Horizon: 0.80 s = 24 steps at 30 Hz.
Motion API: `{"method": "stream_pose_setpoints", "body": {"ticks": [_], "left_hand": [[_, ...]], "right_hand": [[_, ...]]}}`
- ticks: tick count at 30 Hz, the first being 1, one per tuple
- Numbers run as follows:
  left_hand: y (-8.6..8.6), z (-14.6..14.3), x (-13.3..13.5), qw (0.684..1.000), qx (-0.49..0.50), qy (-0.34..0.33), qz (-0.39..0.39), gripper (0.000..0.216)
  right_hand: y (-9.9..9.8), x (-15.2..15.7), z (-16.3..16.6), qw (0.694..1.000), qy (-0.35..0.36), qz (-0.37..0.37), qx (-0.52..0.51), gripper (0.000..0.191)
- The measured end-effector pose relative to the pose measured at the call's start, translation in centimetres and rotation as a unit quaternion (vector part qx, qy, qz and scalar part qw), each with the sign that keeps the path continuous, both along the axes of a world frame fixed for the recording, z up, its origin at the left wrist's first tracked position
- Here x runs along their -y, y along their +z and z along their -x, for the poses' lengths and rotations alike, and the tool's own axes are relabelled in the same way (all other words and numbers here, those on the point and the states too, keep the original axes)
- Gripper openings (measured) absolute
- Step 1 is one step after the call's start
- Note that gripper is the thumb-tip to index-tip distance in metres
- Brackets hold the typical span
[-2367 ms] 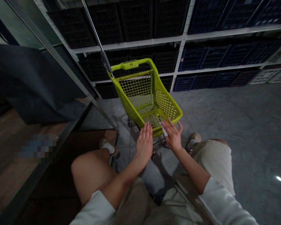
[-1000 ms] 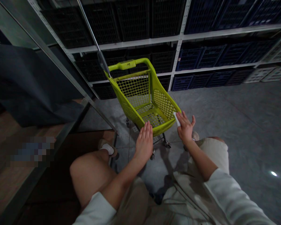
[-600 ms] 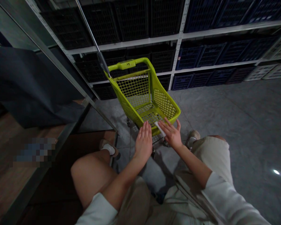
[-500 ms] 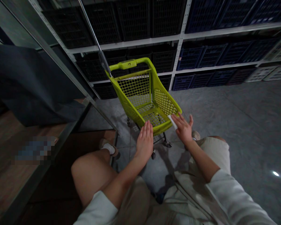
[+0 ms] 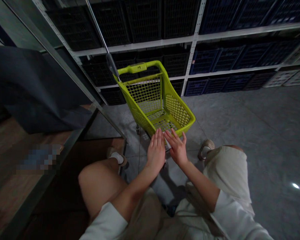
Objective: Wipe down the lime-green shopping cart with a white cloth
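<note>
A small lime-green shopping cart (image 5: 180,114) stands on the grey floor in front of me, its handle on the far side. My left hand (image 5: 156,151) lies flat and open against the cart's near front rim, fingers together. Right beside it, my right hand (image 5: 176,149) rests on the same rim with fingers stretched out. It presses a white wipe (image 5: 167,144) against the rim, and only a sliver of the wipe shows under the fingers. The cart's basket looks empty.
White metal shelving (image 5: 193,40) with dark plastic crates (image 5: 145,20) lines the far wall, with blue crates (image 5: 227,60) to the right. A metal rack with a wooden shelf (image 5: 27,166) and dark cloth (image 5: 27,86) stands at left. A grey pole (image 5: 100,30) leans by the cart. My bare knee (image 5: 97,186) is low.
My right hand slid the wipe back and forth along the cart's front rim and now sits at the left, next to my left hand. The left hand stayed put.
</note>
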<state>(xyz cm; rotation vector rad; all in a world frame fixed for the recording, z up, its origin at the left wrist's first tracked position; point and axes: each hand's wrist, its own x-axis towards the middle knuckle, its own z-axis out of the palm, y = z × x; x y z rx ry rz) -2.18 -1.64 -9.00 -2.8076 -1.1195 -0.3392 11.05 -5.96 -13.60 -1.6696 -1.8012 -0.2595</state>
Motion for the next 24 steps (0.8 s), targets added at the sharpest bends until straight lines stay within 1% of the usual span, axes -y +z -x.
{"method": "stream_pose_setpoints", "body": {"ticks": [2,4,6,8,10,11,13,15,16,18,19,20,22,24], "left_hand": [[0.0,0.0,0.0,1.000,-0.007,0.003,0.001,0.071],[0.1,0.0,0.0,1.000,-0.015,0.003,0.001,0.070],[0.1,-0.2,0.0,1.000,-0.020,0.006,0.001,0.069],[0.0,-0.3,0.0,1.000,-0.022,0.008,0.002,0.068],[0.0,-0.4,0.0,1.000,-0.020,0.004,0.002,0.068],[-0.1,-0.4,0.0,1.000,-0.017,0.001,0.001,0.068],[-0.2,-0.5,0.0,1.000,-0.005,-0.001,0.000,0.070],[-0.3,-0.5,0.0,1.000,0.007,-0.001,-0.002,0.073],[-0.3,-0.5,0.0,1.000,0.010,0.000,-0.002,0.074],[-0.3,-0.4,0.0,1.000,0.010,0.003,-0.003,0.075],[-0.2,-0.4,0.0,1.000,0.006,0.005,-0.002,0.074],[-0.1,-0.3,0.0,1.000,-0.001,0.007,-0.001,0.073],[0.1,-0.2,0.0,1.000,-0.018,0.011,-0.001,0.072],[0.4,-0.1,-0.1,0.999,-0.033,0.012,-0.003,0.071]], "right_hand": [[-0.1,0.1,-2.2,0.999,0.010,0.007,0.033,0.082],[-0.2,0.1,-5.9,0.998,0.003,0.009,0.064,0.081],[-0.3,-0.1,-10.3,0.996,-0.037,0.000,0.077,0.079],[-0.3,-0.5,-14.1,0.992,-0.099,-0.011,0.074,0.078],[-0.3,-0.9,-16.2,0.989,-0.132,-0.012,0.064,0.077],[-0.3,-1.0,-16.4,0.988,-0.141,-0.011,0.054,0.077],[-0.4,-1.2,-14.9,0.989,-0.148,-0.015,0.024,0.076],[-0.5,-1.1,-11.4,0.990,-0.139,-0.027,-0.007,0.075],[-0.5,-1.0,-9.2,0.992,-0.124,-0.030,-0.017,0.076],[-0.3,-0.7,-4.7,0.997,-0.064,-0.028,-0.024,0.078],[-0.2,-0.7,-2.8,0.999,-0.032,-0.017,-0.025,0.080],[0.0,-0.6,-1.3,0.999,-0.014,-0.009,-0.028,0.081],[0.4,-0.5,0.1,1.000,0.004,0.006,-0.021,0.084],[0.5,-0.3,-0.7,1.000,0.011,0.014,0.007,0.084]]}}
